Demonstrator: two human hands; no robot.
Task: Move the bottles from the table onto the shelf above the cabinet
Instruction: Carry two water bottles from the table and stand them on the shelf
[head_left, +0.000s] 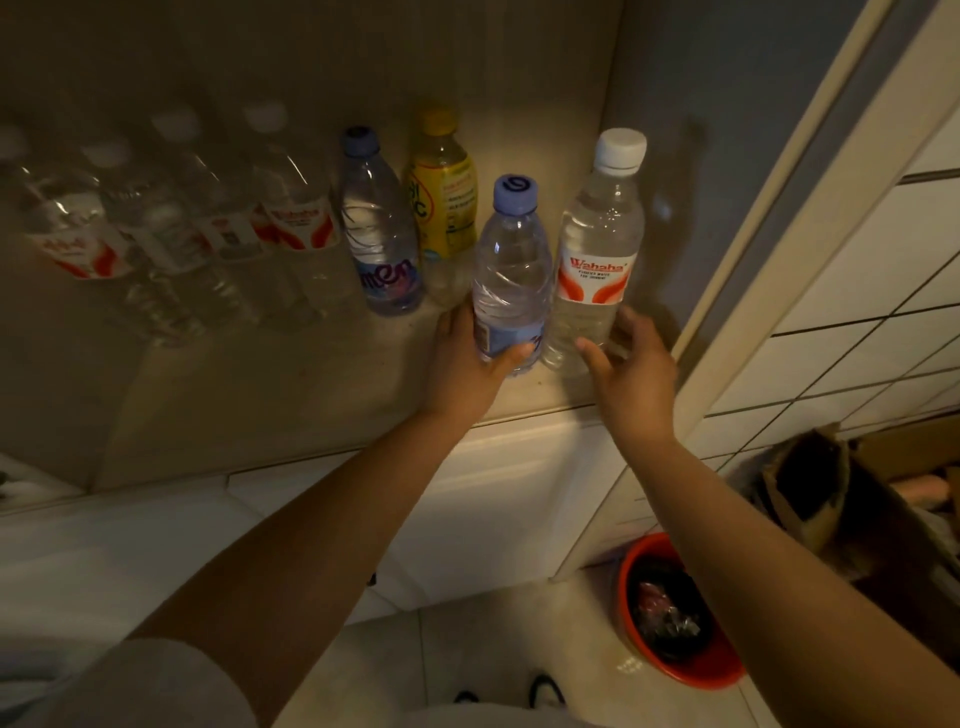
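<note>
Your left hand (470, 358) grips the upright blue-capped bottle (511, 275); right hand (631, 364), fingers spread, sits just beside the upright Wahaha bottle (592, 260).

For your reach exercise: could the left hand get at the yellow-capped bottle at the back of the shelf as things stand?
Probably not directly. The left hand already grips the purple-capped bottle, which stands in front of the yellow-capped bottle; it would need to let go and reach around it.

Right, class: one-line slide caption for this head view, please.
Left hand grips a blue-capped bottle on the shelf; right hand open beside a white-capped Wahaha bottle.
</note>
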